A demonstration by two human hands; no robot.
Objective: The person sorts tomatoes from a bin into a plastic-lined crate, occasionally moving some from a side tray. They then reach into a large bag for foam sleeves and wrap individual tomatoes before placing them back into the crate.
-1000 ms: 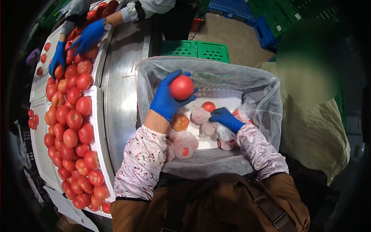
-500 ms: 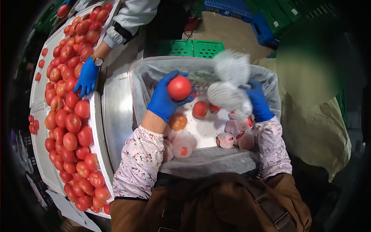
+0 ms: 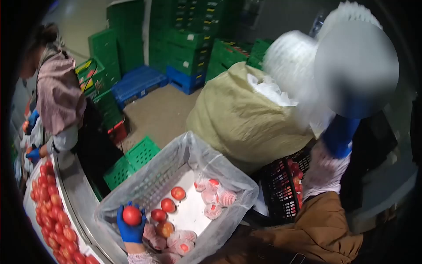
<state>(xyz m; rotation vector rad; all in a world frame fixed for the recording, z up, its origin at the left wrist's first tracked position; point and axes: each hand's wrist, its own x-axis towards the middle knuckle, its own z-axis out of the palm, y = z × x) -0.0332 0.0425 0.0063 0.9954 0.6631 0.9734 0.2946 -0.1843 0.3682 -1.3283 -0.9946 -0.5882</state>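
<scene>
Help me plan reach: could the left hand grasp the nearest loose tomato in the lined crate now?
Probably not: the held tomato fills the left hand, though the way to the nearest loose tomato looks free.

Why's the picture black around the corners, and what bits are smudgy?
Head view: the black corners look like a very wide lens's round edge; head view: the white netting by the right hand is smeared, perhaps motion blur; head view: a round grey blur hides part of that hand, while the left hand and its tomato look clearer.
</scene>
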